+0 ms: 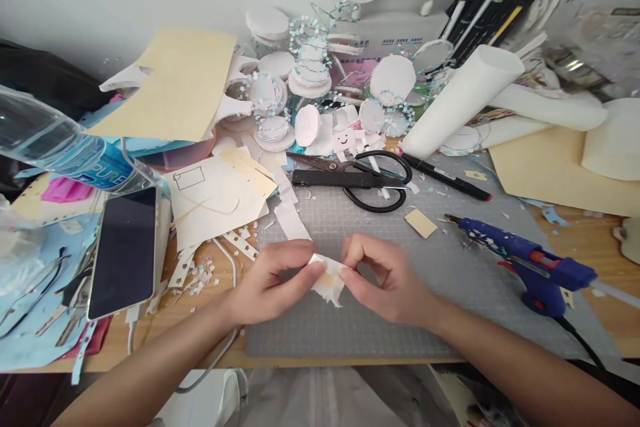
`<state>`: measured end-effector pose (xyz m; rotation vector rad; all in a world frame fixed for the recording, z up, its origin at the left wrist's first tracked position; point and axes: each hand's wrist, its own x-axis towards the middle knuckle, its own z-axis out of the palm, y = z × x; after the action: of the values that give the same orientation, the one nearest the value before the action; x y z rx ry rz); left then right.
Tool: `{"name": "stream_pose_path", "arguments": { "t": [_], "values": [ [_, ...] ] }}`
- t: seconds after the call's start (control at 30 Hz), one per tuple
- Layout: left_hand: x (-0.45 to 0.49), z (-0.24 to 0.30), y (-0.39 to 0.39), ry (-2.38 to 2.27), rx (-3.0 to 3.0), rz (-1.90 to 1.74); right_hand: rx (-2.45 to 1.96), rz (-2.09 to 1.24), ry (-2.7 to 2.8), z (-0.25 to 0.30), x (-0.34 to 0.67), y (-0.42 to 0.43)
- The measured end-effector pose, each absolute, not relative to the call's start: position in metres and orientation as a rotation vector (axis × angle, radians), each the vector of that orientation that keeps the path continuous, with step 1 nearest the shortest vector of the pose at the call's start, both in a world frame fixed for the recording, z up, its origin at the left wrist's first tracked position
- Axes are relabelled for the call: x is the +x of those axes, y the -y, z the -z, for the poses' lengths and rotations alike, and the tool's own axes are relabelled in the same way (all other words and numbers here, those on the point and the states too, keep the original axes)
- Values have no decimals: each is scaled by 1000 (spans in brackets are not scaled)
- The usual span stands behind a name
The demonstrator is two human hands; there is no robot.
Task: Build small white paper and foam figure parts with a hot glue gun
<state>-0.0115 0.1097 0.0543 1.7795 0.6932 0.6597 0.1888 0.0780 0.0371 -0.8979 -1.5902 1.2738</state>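
Between my hands is a small piece of white paper with a yellowish patch on its face and a ragged lower edge. My left hand pinches its left side between thumb and forefinger. On the right side, my right hand grips it the same way, the other fingers curled in. The piece is held just above the grey cutting mat. Behind my left fingers lies a white paper strip. A small cream card piece rests beyond my right hand.
Black-handled scissors and a black marker lie at the mat's back. A blue glue gun rests at right. At left are a phone and a leaning water bottle. White paper rolls and round crafts crowd the back.
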Motion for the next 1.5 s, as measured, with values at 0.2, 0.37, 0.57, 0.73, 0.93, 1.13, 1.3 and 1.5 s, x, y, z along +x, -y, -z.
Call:
{"name": "stream_pose_path", "arguments": {
  "t": [0.2,0.37,0.57,0.73,0.93,1.13,1.3,1.5],
  "values": [
    [-9,-53,-108,-721,1746,-654,-891,-1160,1669,-36,187,-77],
    [-9,-51,-109,-705,1687,-623,-895,-1177,1707,-36,188,-76],
    [-9,-50,-111,-573,1743,-592,-868,-1274,1793,-36,186,-74],
    [-8,-51,-109,-649,1747,-605,-901,-1311,1754,-38,185,-74],
    [-10,-54,-108,-704,1562,-643,-907,-1402,1597,-40,187,-79],
    [-10,-51,-109,-775,1377,-714,-889,-1530,1449,-41,189,-83],
    [-9,-42,-111,-781,1262,-788,-971,-1629,1581,-40,186,-80],
    [-7,-46,-111,-759,1310,-786,-1078,-1470,1657,-35,186,-79]
  ]
}}
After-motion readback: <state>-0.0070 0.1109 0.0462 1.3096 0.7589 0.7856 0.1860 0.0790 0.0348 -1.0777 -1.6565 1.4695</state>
